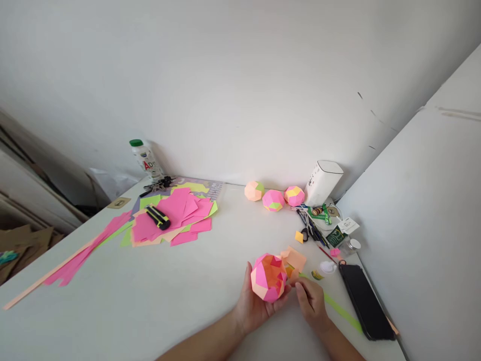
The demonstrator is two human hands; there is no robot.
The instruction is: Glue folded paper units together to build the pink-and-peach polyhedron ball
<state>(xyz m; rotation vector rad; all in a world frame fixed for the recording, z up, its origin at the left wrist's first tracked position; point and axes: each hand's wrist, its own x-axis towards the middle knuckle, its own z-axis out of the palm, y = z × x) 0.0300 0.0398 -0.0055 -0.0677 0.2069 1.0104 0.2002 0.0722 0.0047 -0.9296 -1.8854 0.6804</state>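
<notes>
My left hand (252,310) cups a faceted paper ball (259,287) in pink and peach. An opening in the ball faces up and right, showing an orange-red inside with folded flaps. Close to the ball's right side, my right hand (312,304) is closed in a pinch. Peach paper shows at its fingertips, but whether it is gripped I cannot make out. Just behind the fingers lie loose peach paper pieces (296,259) and a bit of orange paper. A green paper strip (343,312) runs along the table to the right of this hand.
Three finished-looking paper balls (273,200) sit by the wall, near a white container (323,183). Scissors (305,233), pens, a small glue bottle (327,267) and a black phone (366,301) line the right. Leftward are stacked coloured papers (184,213), a utility knife (158,217) and a bottle (146,160).
</notes>
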